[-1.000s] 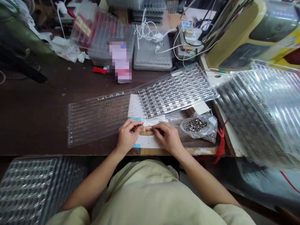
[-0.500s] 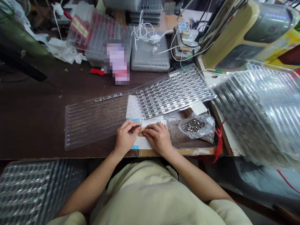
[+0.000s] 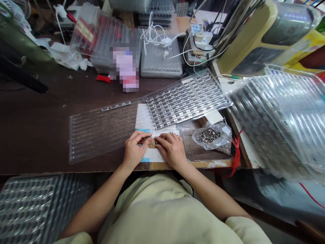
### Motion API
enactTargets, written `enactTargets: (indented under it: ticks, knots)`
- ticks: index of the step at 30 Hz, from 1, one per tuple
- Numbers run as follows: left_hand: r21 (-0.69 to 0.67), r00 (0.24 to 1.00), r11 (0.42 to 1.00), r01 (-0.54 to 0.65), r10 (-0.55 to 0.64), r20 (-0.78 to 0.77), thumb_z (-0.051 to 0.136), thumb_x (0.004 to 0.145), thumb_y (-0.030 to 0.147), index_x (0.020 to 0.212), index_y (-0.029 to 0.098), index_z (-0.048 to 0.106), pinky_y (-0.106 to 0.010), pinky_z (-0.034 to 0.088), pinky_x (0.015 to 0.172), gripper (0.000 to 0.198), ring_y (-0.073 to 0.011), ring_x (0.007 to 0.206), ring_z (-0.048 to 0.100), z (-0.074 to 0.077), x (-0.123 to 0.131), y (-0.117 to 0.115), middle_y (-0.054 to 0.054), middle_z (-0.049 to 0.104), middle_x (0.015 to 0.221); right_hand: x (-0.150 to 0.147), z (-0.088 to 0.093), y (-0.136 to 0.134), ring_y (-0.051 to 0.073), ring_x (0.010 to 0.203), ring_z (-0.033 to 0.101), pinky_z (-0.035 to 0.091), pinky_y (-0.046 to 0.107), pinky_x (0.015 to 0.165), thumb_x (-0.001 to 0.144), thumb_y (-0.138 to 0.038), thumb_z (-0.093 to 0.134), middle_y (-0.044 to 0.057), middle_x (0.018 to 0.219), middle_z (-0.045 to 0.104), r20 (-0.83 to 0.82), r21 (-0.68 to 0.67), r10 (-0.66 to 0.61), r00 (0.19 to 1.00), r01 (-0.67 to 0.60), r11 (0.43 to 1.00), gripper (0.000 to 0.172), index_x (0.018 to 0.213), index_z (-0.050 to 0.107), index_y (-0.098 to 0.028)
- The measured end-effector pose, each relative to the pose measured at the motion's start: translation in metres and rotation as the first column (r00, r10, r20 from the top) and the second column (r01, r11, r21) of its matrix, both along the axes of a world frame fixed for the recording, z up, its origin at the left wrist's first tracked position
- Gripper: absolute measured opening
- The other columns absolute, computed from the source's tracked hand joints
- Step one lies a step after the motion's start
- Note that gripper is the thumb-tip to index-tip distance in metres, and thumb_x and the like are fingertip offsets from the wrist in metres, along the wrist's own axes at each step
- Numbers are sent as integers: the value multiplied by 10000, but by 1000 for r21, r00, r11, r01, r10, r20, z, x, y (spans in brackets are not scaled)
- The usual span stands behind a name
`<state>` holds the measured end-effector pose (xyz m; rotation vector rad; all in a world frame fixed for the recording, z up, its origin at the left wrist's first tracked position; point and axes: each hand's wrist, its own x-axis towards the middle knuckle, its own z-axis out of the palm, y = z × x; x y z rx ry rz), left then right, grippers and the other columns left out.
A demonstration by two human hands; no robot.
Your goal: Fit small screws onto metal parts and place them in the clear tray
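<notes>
My left hand (image 3: 134, 149) is closed in a pinch on a small metal-shelled connector (image 3: 147, 137), partly covered by the fingers. A small yellow-brown block (image 3: 152, 144) lies between my two hands on white paper (image 3: 156, 156). My right hand (image 3: 172, 148) has its fingertips pressed together at the right side of this block; what they hold, if anything, is too small to make out. Beyond the hands, a clear ribbed tray (image 3: 188, 100) bears rows of similar connectors. A second clear tray (image 3: 101, 135) on the left has a short row of connectors along its far edge.
An open plastic bag of small metal hardware (image 3: 209, 135) sits right of my right hand. Stacked clear trays (image 3: 276, 125) rise at the right. White cables (image 3: 158, 39) lie on a closed plastic box (image 3: 162, 67) at the back. Filled trays (image 3: 27, 206) stand below the table's left edge.
The fingertips of my two hands are slightly further apart, so more of the yellow-brown block shows. The whole view has shifted a little; the trays and bag stay in place.
</notes>
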<state>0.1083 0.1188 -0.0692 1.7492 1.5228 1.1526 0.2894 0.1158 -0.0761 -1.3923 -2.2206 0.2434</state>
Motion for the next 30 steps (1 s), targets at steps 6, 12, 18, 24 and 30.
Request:
enactTargets:
  ticks: [6, 12, 18, 24, 30]
  knots:
    - [-4, 1000, 1000, 8, -8, 13, 610, 845, 289, 914, 189, 712, -214, 524, 639, 158, -135, 787, 625, 0, 1, 0, -44, 643, 880, 35, 1, -6, 276, 987, 507, 437, 407, 836, 849, -487, 584, 152, 1160, 575, 131, 28, -173, 976, 171, 985, 524, 1247, 564, -147]
    - [-57, 999, 998, 5, -3, 49, 602, 850, 305, 916, 181, 712, -208, 514, 609, 179, -137, 789, 626, 4, 2, 4, -50, 657, 903, 29, -11, -8, 183, 849, 547, 463, 297, 768, 937, -281, 483, 79, 939, 626, -5, 28, -164, 986, 164, 986, 222, 1041, 655, -188]
    - [27, 970, 981, 194, -188, -151, 632, 843, 283, 935, 215, 715, -278, 493, 714, 141, -158, 808, 607, 7, 19, 5, -41, 654, 861, 30, -12, -6, 171, 840, 572, 456, 290, 760, 923, -260, 512, 59, 921, 642, -104, 60, -158, 982, 165, 985, 167, 962, 667, -212]
    - [91, 931, 958, 270, -236, -277, 614, 858, 288, 965, 222, 702, -306, 481, 742, 154, -174, 824, 591, -5, 26, 2, -47, 646, 848, 32, -8, -6, 186, 845, 565, 466, 316, 770, 901, -209, 507, 66, 888, 634, -184, 50, -166, 969, 178, 983, 141, 939, 643, -206]
    - [84, 937, 965, 247, -216, -275, 622, 851, 254, 938, 197, 701, -301, 475, 734, 131, -172, 810, 587, -7, 25, 3, -47, 644, 836, 32, -9, -5, 190, 857, 570, 482, 320, 770, 893, -180, 515, 75, 878, 623, -235, 40, -146, 961, 160, 986, 134, 931, 643, -191]
